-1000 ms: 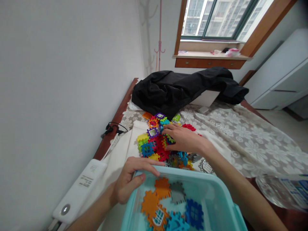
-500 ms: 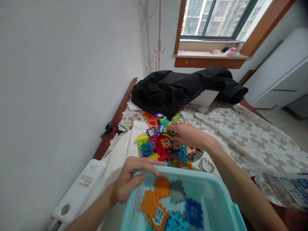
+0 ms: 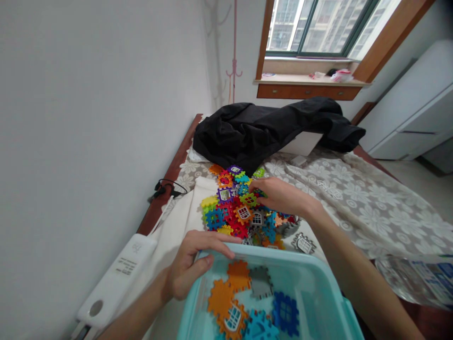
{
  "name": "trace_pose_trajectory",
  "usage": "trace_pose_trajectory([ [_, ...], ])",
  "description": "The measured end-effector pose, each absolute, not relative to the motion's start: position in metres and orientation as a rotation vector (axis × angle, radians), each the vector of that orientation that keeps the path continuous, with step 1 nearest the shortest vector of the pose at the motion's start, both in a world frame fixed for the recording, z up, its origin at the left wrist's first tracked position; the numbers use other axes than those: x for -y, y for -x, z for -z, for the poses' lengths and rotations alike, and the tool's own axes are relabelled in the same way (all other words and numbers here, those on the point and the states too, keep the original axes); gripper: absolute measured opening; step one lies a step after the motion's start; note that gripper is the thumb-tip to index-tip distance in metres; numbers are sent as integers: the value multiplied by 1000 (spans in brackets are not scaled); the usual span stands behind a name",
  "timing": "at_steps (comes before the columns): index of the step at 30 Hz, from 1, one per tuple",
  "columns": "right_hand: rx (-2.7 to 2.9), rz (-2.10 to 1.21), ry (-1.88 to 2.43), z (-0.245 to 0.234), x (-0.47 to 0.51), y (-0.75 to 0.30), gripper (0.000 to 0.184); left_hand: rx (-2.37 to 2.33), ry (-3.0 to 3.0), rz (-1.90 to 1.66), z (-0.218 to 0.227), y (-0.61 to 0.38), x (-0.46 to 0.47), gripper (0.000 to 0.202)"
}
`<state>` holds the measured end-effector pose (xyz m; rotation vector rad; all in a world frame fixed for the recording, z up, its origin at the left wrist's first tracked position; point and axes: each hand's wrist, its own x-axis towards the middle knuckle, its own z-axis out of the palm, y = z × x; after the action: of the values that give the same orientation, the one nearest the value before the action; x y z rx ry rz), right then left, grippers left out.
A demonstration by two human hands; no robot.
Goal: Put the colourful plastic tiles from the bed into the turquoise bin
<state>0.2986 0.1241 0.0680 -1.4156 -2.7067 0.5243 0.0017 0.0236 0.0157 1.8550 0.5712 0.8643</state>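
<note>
My left hand (image 3: 198, 259) grips the far left corner of a light-turquoise plastic bin (image 3: 283, 253), its thumb inside the rim and its fingers over the edge. Inside the bin lie several notched building blocks, among them an orange block (image 3: 220, 298), a grey block (image 3: 261, 282) and a dark blue block (image 3: 285, 313). Beyond the bin my right hand (image 3: 278, 194) reaches over a heap of colourful blocks (image 3: 235, 219), pinching a lime-green window block (image 3: 248, 199). Part of that block is hidden behind the fingers.
Black cloth (image 3: 269, 127) lies behind the heap, partly over a white box (image 3: 302, 143). A white power strip (image 3: 118, 281) and a black cable (image 3: 164, 190) are at the left by the wall. Clear plastic packaging (image 3: 399, 278) sits at the right.
My right hand has shifted slightly to the right, and the lime-green block has turned from a tilted position to face me more. My left hand and the bin have stayed put.
</note>
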Motion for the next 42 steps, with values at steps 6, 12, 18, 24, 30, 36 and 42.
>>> trace_pose_trajectory([
  [6, 2613, -454, 1312, -82, -118, -301, 21, -581, -1844, -884, -17, -3, -24, 33],
  [12, 2477, -612, 989, -119, -89, -302, 20, -570, -1871, -897, -20, -5, -25, 32],
  [18, 2707, -1259, 399, -133, -46, -284, 24, -552, -1869, -962, -24, -8, -25, 29],
  [24, 2788, -1376, 324, -121, -39, -269, 33, -585, -1906, -936, -15, -2, -24, 31],
  [30, 2473, -882, 1028, -112, -90, -306, 50, -566, -1851, -896, -16, -4, -25, 32],
  [36, 2666, -629, 1938, -55, -119, -318, 103, -585, -1851, -888, -18, -4, -25, 33],
  [42, 2841, -453, 1763, -54, -117, -305, 55, -580, -1867, -901, -22, -5, -25, 32],
])
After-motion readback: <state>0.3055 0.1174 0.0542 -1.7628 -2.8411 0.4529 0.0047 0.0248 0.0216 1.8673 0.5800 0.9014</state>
